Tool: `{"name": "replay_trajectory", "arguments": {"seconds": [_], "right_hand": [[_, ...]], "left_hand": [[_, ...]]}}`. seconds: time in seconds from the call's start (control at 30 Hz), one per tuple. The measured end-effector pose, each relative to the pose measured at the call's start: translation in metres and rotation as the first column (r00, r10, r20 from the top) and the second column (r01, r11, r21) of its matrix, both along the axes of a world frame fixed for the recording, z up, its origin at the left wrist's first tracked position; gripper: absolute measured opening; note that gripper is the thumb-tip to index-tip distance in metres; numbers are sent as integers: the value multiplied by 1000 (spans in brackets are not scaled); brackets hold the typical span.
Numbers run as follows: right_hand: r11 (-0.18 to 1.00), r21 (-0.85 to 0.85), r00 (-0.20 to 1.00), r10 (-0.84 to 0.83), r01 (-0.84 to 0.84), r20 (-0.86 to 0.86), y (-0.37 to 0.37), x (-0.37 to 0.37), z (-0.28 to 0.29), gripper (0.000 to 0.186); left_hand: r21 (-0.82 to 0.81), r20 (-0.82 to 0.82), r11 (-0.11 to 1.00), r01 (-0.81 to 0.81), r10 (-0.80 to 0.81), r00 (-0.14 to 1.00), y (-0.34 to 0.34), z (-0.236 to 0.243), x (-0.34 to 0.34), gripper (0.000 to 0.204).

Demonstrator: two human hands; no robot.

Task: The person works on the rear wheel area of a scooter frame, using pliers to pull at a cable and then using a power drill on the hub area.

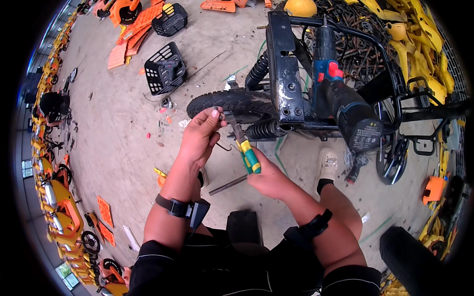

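My left hand [200,133] is closed in a pinch on a small metal part [221,117], partly hidden by the fingers. In my right hand [266,175] is a pair of pliers [250,157] with green and yellow handles, the jaws pointing up toward that part. Whether the jaws touch it I cannot tell. Just beyond both hands stands a stripped black bike frame [287,74], with a tyre [232,103] and coil shock absorbers beside it. A blue and black cordless drill [340,93] with red switches rests on the frame.
A metal bar [228,185] lies on the floor below my hands. Black plastic baskets [165,69] and orange panels [140,34] lie at the upper left. Rusty metal parts [350,54] and yellow covers [424,44] are heaped at the upper right. Yellow bikes [64,212] line the left.
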State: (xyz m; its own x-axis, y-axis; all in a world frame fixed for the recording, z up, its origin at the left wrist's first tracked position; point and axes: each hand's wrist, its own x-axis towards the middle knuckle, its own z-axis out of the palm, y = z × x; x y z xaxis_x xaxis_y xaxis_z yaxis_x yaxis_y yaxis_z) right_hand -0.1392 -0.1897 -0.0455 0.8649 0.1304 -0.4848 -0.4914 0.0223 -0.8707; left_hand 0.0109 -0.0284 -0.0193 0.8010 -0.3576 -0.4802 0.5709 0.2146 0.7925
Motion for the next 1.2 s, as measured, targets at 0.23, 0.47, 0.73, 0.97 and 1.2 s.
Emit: {"name": "replay_trajectory", "arguments": {"seconds": [0.23,0.47,0.73,0.97,1.2], "right_hand": [[916,-380,981,-57,125,185,4,4,4,84],[996,-33,977,-92,87,-194,1,10,23,81],[864,443,931,-76,240,-358,-1,1,5,73],[829,535,944,26,163,-328,-2,1,10,76],[808,567,944,46,158,-328,-1,2,12,75]], "left_hand": [[54,-30,998,26,-24,999,-3,1,-1,23],[53,15,998,24,-25,1000,-2,-2,-6,22],[341,409,937,-73,-78,909,-10,-5,-17,24],[399,502,915,-61,-162,850,-9,-10,-22,25],[460,541,886,-60,-226,810,-8,-17,-20,22]]}}
